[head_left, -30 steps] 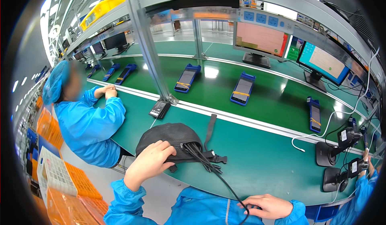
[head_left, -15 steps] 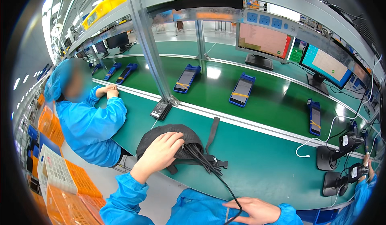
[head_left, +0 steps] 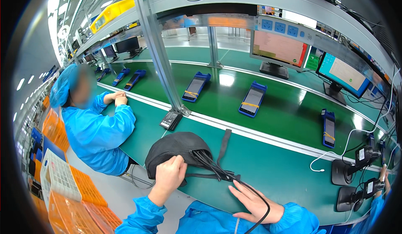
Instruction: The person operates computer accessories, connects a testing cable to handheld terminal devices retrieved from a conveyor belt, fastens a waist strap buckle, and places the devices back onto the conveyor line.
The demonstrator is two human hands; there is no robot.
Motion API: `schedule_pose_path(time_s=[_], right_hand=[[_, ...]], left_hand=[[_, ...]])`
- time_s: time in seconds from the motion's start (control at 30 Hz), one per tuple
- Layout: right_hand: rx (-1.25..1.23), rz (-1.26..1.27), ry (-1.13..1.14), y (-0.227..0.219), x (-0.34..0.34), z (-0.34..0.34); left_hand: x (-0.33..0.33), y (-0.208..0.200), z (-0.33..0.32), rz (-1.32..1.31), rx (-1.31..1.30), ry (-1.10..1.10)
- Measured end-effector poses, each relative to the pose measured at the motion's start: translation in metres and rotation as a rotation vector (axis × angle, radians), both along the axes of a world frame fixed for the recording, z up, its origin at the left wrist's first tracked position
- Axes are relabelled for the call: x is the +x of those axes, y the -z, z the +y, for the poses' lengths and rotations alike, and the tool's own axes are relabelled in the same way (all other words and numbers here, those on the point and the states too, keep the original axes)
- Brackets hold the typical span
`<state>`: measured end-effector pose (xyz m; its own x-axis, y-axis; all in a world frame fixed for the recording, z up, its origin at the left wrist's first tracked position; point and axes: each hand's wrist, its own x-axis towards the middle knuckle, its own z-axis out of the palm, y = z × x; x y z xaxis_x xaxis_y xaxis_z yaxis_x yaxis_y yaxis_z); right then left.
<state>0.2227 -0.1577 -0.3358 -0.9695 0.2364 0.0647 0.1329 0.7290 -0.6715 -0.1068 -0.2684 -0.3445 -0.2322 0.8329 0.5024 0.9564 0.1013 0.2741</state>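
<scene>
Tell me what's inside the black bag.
Black cables emerge at the right side of the black bag. How far they run inside, and whatever else it may hold, cannot be seen: the bag itself covers that.

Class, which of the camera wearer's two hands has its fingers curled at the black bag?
The left hand: its fingers are curled against the black bag. The right hand differs, its fingers extended and a black cable passing across it.
</scene>
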Motion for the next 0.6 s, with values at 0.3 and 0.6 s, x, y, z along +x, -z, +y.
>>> schedule_pose_path(time_s=[0.3,0.6], right_hand=[[0.272,-0.094,0.033,-0.002,-0.032,0.023],[0.247,-0.056,-0.024,0.008,-0.041,0.011]], left_hand=[[0.007,0.001,-0.029,-0.050,-0.306,0.318],[-0.028,-0.042,-0.079,-0.472,-0.577,0.508]])
